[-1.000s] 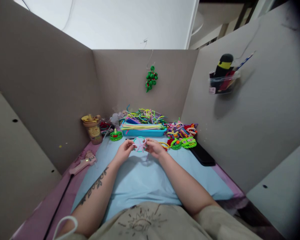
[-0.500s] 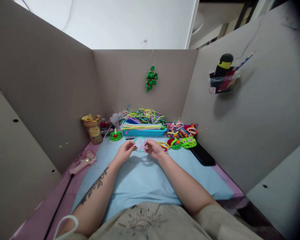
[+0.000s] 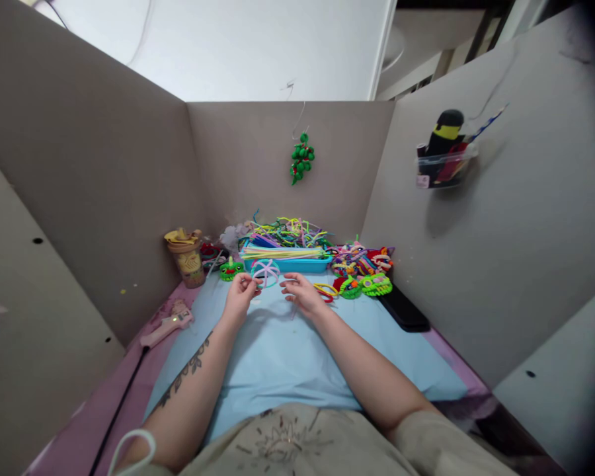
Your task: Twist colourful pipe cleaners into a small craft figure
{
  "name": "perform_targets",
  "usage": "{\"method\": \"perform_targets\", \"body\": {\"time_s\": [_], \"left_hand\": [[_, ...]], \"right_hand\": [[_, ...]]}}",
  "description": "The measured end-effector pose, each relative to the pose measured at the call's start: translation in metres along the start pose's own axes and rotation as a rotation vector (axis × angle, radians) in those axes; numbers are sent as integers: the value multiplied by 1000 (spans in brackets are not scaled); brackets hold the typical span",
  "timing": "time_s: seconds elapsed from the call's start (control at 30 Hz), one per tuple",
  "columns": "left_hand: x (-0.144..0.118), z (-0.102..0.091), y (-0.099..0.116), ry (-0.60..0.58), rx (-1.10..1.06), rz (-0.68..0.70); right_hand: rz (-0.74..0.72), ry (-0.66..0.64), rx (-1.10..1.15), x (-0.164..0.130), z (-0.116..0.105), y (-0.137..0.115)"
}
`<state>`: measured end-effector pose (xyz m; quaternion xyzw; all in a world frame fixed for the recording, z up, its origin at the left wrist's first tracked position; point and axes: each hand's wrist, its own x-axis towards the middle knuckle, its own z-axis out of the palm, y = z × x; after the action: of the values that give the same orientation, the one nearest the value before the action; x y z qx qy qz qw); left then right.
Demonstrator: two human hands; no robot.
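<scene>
Between the fingertips of my left hand (image 3: pixel 242 294) is the lower left edge of a pipe-cleaner ring (image 3: pixel 266 272), teal around the rim with pale pink strands crossing inside. It is held up above the table's blue cover. My right hand (image 3: pixel 301 293) is to the right of the ring, apart from it, with its fingers spread and nothing seen in them. Yellow-and-red handled scissors (image 3: pixel 326 291) lie just beyond the right hand, partly hidden by it.
A blue tray (image 3: pixel 297 266) heaped with pipe cleaners stands at the back. Green fuzzy figures (image 3: pixel 375 284) and a black flat case (image 3: pixel 405 309) lie right. At left are a pink glue gun (image 3: pixel 168 325) with a cord and a cup (image 3: pixel 187 263). Grey panels enclose three sides.
My right hand has let go of the ring and opened. The left hand has moved a little left, and the ring is now tilted up more to face me.
</scene>
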<state>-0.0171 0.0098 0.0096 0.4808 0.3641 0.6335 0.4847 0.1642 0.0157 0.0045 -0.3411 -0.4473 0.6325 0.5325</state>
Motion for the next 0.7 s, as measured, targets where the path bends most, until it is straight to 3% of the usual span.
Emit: {"method": "perform_targets", "body": {"time_s": [0.2, 0.47, 0.6, 0.7], "left_hand": [[-3, 3, 0, -56, 2, -8], [-2, 4, -7, -165, 93, -30], [1, 2, -9, -117, 93, 42], [1, 1, -3, -60, 77, 86]], "right_hand": [[-125, 31, -161, 1, 7, 8], [8, -101, 140, -1, 2, 1], [-18, -172, 198, 1, -3, 1], [-37, -241, 113, 0, -4, 0]]}}
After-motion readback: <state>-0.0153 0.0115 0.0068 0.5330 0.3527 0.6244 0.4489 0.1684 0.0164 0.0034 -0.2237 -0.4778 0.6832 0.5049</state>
